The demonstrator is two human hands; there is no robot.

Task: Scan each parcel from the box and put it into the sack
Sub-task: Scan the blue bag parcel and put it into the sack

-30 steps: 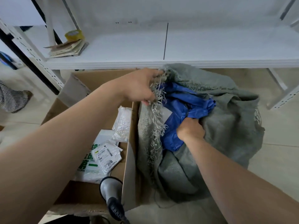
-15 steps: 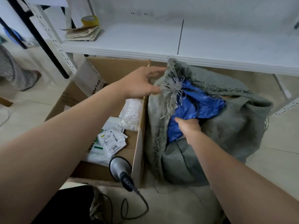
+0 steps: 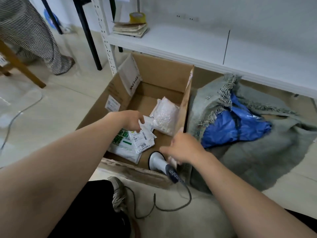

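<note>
An open cardboard box (image 3: 187, 100) stands on the floor. Inside lie a bubble-wrapped white parcel (image 3: 164, 115), a small white labelled parcel (image 3: 143, 142) and a large white bag with green print (image 3: 121, 140). My left hand (image 3: 132, 120) hovers inside the box just above the small parcel, fingers loosely curled, holding nothing. A white scanner with a dark handle (image 3: 158, 161) rests in the box's near right corner. My right hand (image 3: 185, 146) is just above it, fingers stretched out, blurred. To the right slumps the grey-green sack (image 3: 257, 160) with a blue parcel (image 3: 231, 128) in its mouth.
A white shelf (image 3: 188, 43) runs behind the box and sack, carrying a yellow tape roll (image 3: 137, 17) and a paper stack (image 3: 130, 29). A wooden chair with striped cloth (image 3: 29, 31) is at far left. The scanner cable (image 3: 171, 207) loops on the floor by my shoe (image 3: 118, 192).
Both hands have left the sack. My left hand moved down into the box over the parcels; my right hand let go of the blue parcel and swung left over the scanner.
</note>
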